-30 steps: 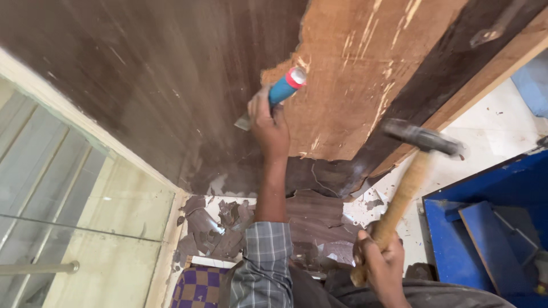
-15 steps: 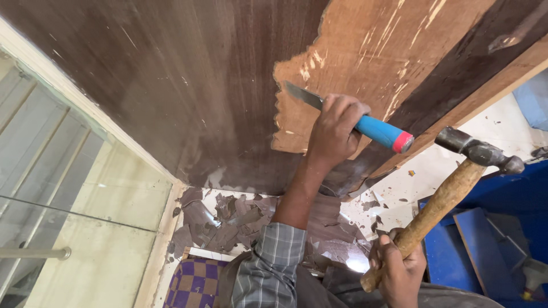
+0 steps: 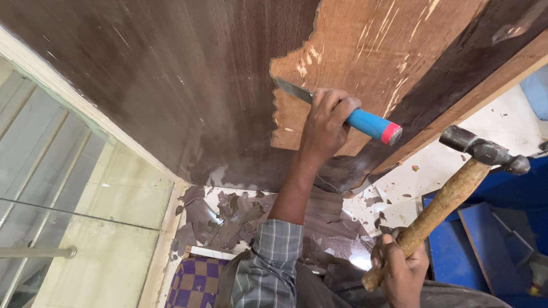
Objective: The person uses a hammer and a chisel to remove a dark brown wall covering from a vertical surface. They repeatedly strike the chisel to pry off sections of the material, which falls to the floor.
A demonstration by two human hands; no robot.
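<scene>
My left hand (image 3: pixel 326 121) grips a chisel (image 3: pixel 365 121) with a blue handle and red end cap. Its metal blade (image 3: pixel 292 90) lies flat against the edge where dark brown veneer (image 3: pixel 171 74) meets bare light wood (image 3: pixel 365 45) on a large upright panel. My right hand (image 3: pixel 401 267) holds a hammer by its wooden handle (image 3: pixel 439 208). The steel hammer head (image 3: pixel 485 151) is raised to the right of the chisel's end cap and apart from it.
Torn flakes of dark veneer (image 3: pixel 228 217) lie heaped on the white floor below the panel. A blue metal object (image 3: pixel 491 239) stands at the lower right. A glass pane with a metal rail (image 3: pixel 40 252) fills the left side.
My left hand turned the chisel from pointing up to lying blade-left against the veneer edge. The hammer swung out to the right and sits a little lower and nearer the chisel.
</scene>
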